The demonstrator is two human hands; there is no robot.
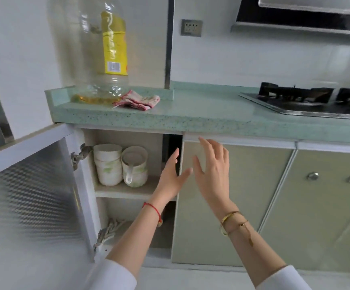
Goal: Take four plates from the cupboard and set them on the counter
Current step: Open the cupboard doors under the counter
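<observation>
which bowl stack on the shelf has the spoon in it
The right stack, nearer the left hand; it holds a white spoon. The left stack has none.

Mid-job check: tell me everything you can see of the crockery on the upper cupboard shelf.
The crockery is two stacks of white bowls with faint green prints, ceramic by the look, side by side at the left of the upper shelf. The right stack holds a white spoon. No flat plates show. The left hand is beside them, not touching.

Oil bottle just beside crumpled cloth; gas stove far right; socket on wall.
</observation>
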